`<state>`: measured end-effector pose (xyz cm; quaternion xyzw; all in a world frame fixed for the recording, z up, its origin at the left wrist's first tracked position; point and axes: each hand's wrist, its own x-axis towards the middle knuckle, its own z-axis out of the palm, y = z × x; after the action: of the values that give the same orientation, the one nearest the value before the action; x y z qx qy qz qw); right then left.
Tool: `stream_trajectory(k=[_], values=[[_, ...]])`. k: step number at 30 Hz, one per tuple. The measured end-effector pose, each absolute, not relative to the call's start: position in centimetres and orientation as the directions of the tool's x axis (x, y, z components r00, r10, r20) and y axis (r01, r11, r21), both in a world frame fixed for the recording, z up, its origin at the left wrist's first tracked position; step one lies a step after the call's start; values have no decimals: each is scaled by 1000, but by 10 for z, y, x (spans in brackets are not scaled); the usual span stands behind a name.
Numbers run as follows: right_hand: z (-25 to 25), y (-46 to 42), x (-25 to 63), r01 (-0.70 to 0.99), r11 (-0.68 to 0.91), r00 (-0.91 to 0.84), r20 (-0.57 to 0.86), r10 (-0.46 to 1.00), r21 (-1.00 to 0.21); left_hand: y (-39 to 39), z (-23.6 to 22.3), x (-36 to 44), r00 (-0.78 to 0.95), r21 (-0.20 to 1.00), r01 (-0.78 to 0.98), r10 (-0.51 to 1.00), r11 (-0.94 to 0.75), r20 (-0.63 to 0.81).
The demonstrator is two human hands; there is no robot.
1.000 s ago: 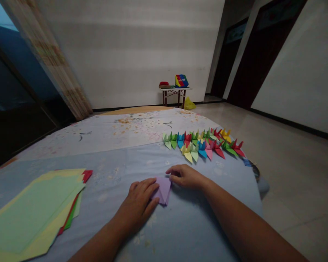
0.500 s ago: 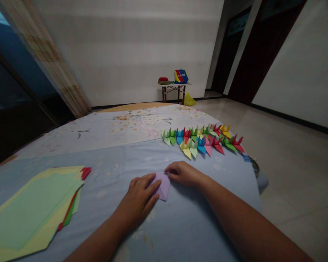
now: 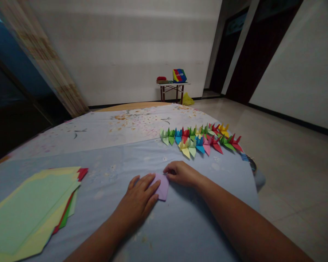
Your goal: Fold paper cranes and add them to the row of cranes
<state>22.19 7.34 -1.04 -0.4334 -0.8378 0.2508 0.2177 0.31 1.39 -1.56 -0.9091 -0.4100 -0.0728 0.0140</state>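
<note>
A small folded piece of purple origami paper (image 3: 162, 189) lies on the light blue cloth in front of me. My left hand (image 3: 143, 191) rests on its left part, palm down with the fingers stretched out and slightly apart. At the upper right corner of the paper is my right hand (image 3: 177, 172), its thumb and fingers curled together in a pinch at the edge. The fingertips hide part of that corner.
Several folded paper cranes (image 3: 199, 142) in mixed colours stand in rows beyond my right hand. To the left lies a stack of coloured paper sheets (image 3: 35, 207). A blue cloth (image 3: 98, 229) and a flowered tablecloth (image 3: 98, 127) cover the round table.
The view has shifted a little, so the table's things appear slightly further left. Both hands stay at the purple paper, almost still.
</note>
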Motion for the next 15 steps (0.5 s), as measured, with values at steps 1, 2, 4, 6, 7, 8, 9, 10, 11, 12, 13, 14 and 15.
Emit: stream_trajectory(k=[1,2,4,6,7,8,9,10,11,12,13,14,15], values=[[-11,74,222,619,515,-540,155,827,-593,14,-16,3,652,31,750,746,-661,136],[-11,74,222,620,529,-550,160,820,-580,14,-16,3,649,29,753,749,-658,131],[-11,74,222,624,544,-563,161,811,-561,14,-17,4,642,28,760,756,-650,123],[-11,75,222,627,554,-571,161,805,-548,13,-17,4,633,30,767,764,-641,123],[-11,75,222,630,558,-573,161,803,-540,13,-17,4,627,31,772,769,-635,125],[-10,75,222,635,560,-576,158,802,-532,12,-18,5,621,31,776,773,-629,127],[-10,75,222,639,562,-578,154,801,-524,12,-18,5,615,32,781,778,-623,131],[-9,75,223,644,563,-579,152,801,-518,12,-18,5,609,32,786,782,-618,135],[-8,74,223,649,563,-576,153,803,-512,11,-19,5,605,33,789,784,-614,139],[-8,73,224,652,565,-574,158,804,-505,11,-19,5,601,36,791,786,-611,142],[-7,72,224,654,570,-573,167,803,-497,11,-20,5,598,39,793,788,-609,145],[-6,70,224,656,578,-573,177,800,-486,11,-20,6,594,44,795,790,-606,148],[-6,69,223,657,587,-577,187,795,-473,11,-20,6,591,48,796,792,-603,150]])
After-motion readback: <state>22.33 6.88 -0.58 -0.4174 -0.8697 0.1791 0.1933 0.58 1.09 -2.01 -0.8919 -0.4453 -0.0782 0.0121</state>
